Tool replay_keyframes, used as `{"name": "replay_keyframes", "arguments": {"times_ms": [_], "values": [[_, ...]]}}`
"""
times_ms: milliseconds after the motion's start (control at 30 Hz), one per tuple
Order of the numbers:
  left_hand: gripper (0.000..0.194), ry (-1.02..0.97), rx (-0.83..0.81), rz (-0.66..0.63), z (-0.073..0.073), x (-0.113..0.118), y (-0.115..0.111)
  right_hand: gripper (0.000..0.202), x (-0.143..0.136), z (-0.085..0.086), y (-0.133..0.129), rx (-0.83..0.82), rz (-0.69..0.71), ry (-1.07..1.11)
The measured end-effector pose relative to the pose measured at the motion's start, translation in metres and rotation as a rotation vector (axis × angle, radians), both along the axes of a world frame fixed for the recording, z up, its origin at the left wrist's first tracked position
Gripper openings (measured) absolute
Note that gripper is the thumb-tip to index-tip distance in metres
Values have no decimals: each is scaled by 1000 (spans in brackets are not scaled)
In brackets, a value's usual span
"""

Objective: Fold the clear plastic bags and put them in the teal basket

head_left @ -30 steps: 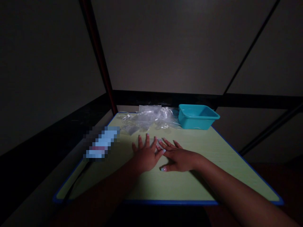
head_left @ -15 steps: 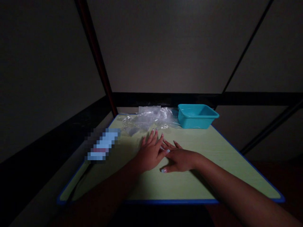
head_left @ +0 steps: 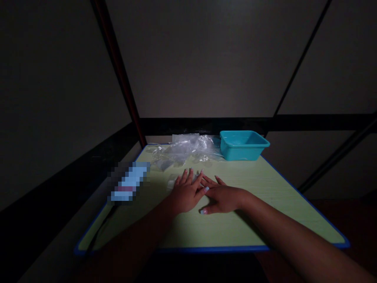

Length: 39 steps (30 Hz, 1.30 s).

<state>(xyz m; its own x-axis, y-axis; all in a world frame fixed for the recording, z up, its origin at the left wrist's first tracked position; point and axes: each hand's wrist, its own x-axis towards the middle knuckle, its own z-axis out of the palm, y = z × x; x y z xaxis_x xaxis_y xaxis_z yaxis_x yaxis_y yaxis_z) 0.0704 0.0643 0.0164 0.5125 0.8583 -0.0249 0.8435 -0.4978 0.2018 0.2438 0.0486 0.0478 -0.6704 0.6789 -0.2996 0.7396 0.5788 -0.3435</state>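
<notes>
My left hand [head_left: 185,195] lies palm down near the middle of the table, its fingers spread and pointing away from me. A small translucent plastic piece [head_left: 173,181], perhaps a bag, shows beside and beyond its fingers; the rest is covered. My right hand [head_left: 225,198] rests flat next to it, fingers stretched toward the left and the thumb apart. The left thumb and index finger meet the right fingertips. Neither hand grips anything. Beyond them lies a heap of crumpled clear plastic bags [head_left: 184,148].
A turquoise plastic basin [head_left: 243,153] stands at the table's far right. At the left edge is a blurred-out, phone-like bright screen [head_left: 129,184] with a dark cord. The pale green table [head_left: 265,220] has a blue rim; walls stand behind and to the left.
The left fingers have drawn slightly back toward me, and a translucent plastic piece now shows beside them. My right hand has hardly moved. The view has shifted slightly.
</notes>
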Motion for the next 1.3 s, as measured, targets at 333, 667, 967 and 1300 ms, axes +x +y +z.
{"name": "replay_keyframes", "arguments": {"times_ms": [333, 667, 967, 1300], "values": [[64, 27, -45, 102, 5, 0, -6, 90, 0, 1, -1, -15, -11, -13], [70, 106, 186, 350, 4, -11, 4, 97, 0, 2, -2, -35, -24, -38], [60, 27, 236, 17, 7, -5, 3, 94, 0, 3, -1, -31, -18, -11], [61, 56, 25, 64, 0, -7, 6, 93, 0, 2, -1, -25, -24, -11]]}}
